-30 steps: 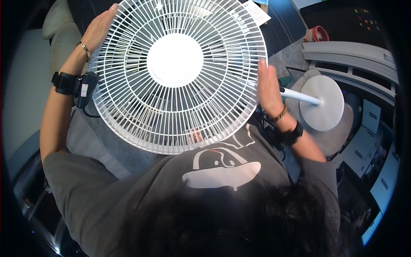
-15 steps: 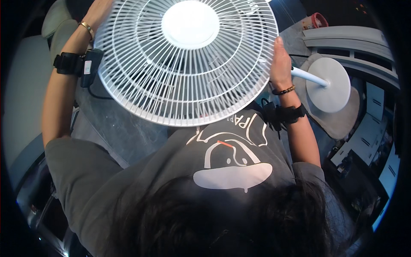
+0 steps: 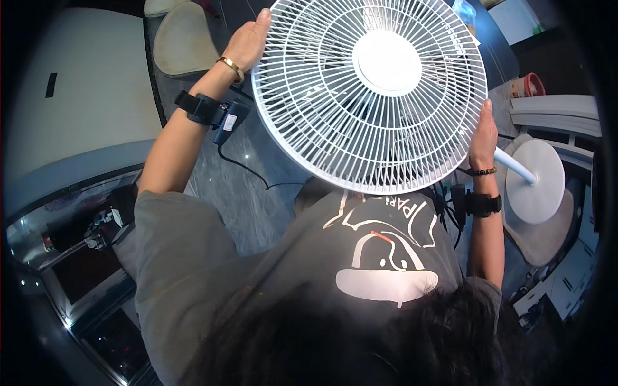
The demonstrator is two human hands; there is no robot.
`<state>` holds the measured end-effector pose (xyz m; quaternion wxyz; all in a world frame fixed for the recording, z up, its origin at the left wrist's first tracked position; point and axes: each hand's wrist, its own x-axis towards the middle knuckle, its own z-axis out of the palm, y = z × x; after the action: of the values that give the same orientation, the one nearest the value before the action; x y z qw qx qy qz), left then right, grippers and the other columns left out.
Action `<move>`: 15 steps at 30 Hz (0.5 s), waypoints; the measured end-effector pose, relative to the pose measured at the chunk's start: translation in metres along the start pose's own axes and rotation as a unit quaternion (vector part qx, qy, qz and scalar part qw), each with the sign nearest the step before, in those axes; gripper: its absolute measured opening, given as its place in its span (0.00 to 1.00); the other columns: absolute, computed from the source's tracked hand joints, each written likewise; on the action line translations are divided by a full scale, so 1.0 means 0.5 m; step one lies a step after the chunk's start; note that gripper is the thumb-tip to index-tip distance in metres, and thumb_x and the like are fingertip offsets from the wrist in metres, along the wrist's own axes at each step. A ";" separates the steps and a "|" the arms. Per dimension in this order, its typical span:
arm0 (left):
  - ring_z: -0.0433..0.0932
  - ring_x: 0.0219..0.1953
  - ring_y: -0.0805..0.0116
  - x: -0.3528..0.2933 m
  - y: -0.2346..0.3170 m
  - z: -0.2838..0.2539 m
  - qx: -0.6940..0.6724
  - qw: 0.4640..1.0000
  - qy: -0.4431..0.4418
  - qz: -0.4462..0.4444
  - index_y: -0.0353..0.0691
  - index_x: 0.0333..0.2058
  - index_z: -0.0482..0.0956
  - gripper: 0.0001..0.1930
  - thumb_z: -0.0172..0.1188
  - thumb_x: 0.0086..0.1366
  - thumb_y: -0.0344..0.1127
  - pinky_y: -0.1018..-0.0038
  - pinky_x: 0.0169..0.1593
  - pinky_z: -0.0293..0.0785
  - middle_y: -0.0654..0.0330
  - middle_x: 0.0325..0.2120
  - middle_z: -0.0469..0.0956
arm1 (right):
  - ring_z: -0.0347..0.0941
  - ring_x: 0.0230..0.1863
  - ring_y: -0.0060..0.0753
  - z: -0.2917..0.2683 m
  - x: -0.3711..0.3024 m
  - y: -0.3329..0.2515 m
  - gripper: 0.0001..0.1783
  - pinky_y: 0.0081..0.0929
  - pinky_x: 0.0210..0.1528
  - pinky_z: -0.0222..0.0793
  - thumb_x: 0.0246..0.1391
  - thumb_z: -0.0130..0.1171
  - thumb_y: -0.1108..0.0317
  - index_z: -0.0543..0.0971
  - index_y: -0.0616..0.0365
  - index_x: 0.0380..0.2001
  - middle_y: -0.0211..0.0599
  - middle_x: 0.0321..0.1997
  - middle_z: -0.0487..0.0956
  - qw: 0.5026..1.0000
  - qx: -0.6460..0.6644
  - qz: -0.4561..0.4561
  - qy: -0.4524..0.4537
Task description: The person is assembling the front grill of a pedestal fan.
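Observation:
A white electric fan (image 3: 368, 138) fills the upper middle of the view, its round wire guard facing up toward me with a pale disc at the centre. My left hand (image 3: 248, 44) grips the guard's left rim, with a gold bracelet at the wrist. On the opposite rim, my right hand (image 3: 484, 136) presses along the edge, thumb upward, with a beaded bracelet below it. Fingers of both hands are partly hidden behind the guard. The fan's white pole runs out past my right wrist to a round white base (image 3: 535, 181). Both forearms carry black strapped devices.
A beige chair seat (image 3: 185, 40) stands at the upper left, and another seat (image 3: 547, 235) lies behind the fan base. A red-rimmed bin (image 3: 533, 85) is at the upper right near white shelving (image 3: 560, 106). A dark cable (image 3: 248, 168) hangs from the left forearm device over the grey floor.
The whole view has shifted, so the fan, arms and room appear farther right. More of my left hand shows on the rim. Both hands keep their hold on the fan.

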<state>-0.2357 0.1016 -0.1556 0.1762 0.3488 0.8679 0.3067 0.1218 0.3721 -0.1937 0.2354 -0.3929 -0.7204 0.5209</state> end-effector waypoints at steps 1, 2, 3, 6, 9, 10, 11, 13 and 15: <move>0.71 0.27 0.56 -0.005 0.027 0.008 0.013 0.999 0.039 0.008 0.27 0.30 0.73 0.38 0.27 0.65 0.61 0.65 0.38 0.66 0.47 0.22 0.73 | 0.74 0.34 0.28 -0.001 0.000 0.002 0.35 0.24 0.39 0.67 0.61 0.29 0.45 0.75 0.67 0.39 0.41 0.34 0.79 1.000 0.016 0.004 0.013; 0.70 0.23 0.49 -0.014 0.057 0.009 0.027 0.996 0.079 0.015 0.26 0.22 0.73 0.40 0.26 0.64 0.61 0.61 0.36 0.65 0.45 0.16 0.71 | 0.74 0.34 0.28 0.000 0.001 -0.004 0.35 0.24 0.39 0.67 0.61 0.29 0.45 0.75 0.67 0.39 0.41 0.34 0.79 1.000 0.021 0.002 0.014; 0.70 0.24 0.49 -0.002 0.048 0.009 0.015 0.997 0.075 0.019 0.26 0.22 0.72 0.40 0.26 0.64 0.62 0.61 0.36 0.65 0.44 0.17 0.71 | 0.74 0.34 0.28 -0.001 0.002 -0.012 0.35 0.24 0.39 0.67 0.62 0.29 0.45 0.75 0.67 0.40 0.41 0.34 0.79 0.999 0.032 0.002 0.014; 0.69 0.23 0.49 0.015 0.019 0.018 -0.014 0.997 0.071 0.035 0.27 0.21 0.70 0.38 0.26 0.64 0.60 0.60 0.35 0.63 0.43 0.17 0.70 | 0.75 0.33 0.29 -0.014 0.007 -0.021 0.35 0.23 0.39 0.67 0.62 0.29 0.45 0.75 0.67 0.39 0.41 0.33 0.79 0.999 0.032 0.005 0.005; 0.67 0.22 0.52 0.017 0.007 0.030 -0.050 0.995 0.079 0.030 0.27 0.20 0.68 0.36 0.28 0.64 0.59 0.60 0.33 0.62 0.46 0.15 0.68 | 0.75 0.32 0.30 -0.018 0.008 -0.015 0.36 0.25 0.38 0.67 0.61 0.28 0.44 0.77 0.66 0.36 0.42 0.31 0.79 1.000 0.017 0.000 0.014; 0.66 0.21 0.53 0.019 0.005 0.031 -0.077 0.995 0.069 0.011 0.27 0.20 0.68 0.36 0.29 0.64 0.59 0.61 0.32 0.62 0.47 0.14 0.67 | 0.75 0.32 0.30 -0.021 0.005 -0.019 0.36 0.25 0.38 0.67 0.61 0.28 0.44 0.77 0.66 0.36 0.42 0.31 0.79 1.000 0.021 0.001 0.019; 0.64 0.19 0.58 0.019 0.003 0.037 -0.096 0.990 0.089 0.043 0.29 0.18 0.67 0.36 0.30 0.64 0.60 0.63 0.30 0.61 0.51 0.11 0.64 | 0.74 0.31 0.30 -0.025 0.002 -0.022 0.36 0.26 0.37 0.67 0.61 0.28 0.44 0.77 0.67 0.35 0.42 0.30 0.79 1.000 -0.003 0.005 0.018; 0.60 0.15 0.70 -0.001 0.000 0.038 -0.160 0.983 0.085 0.007 0.31 0.14 0.65 0.35 0.35 0.64 0.60 0.68 0.23 0.58 0.60 0.08 0.60 | 0.73 0.29 0.31 -0.031 -0.003 -0.015 0.37 0.27 0.36 0.66 0.61 0.27 0.43 0.77 0.67 0.34 0.41 0.28 0.78 0.999 -0.038 0.008 0.022; 0.57 0.13 0.77 -0.027 -0.011 0.042 -0.200 0.975 0.093 -0.041 0.33 0.12 0.65 0.33 0.40 0.64 0.59 0.72 0.18 0.54 0.65 0.07 0.60 | 0.73 0.29 0.31 -0.030 -0.012 -0.024 0.37 0.27 0.36 0.66 0.61 0.27 0.43 0.77 0.67 0.33 0.41 0.28 0.78 1.000 -0.016 0.022 0.011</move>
<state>-0.2183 0.0973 -0.1738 0.1736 0.2406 0.8153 0.4972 0.1328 0.3739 -0.1769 0.2256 -0.4179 -0.7171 0.5102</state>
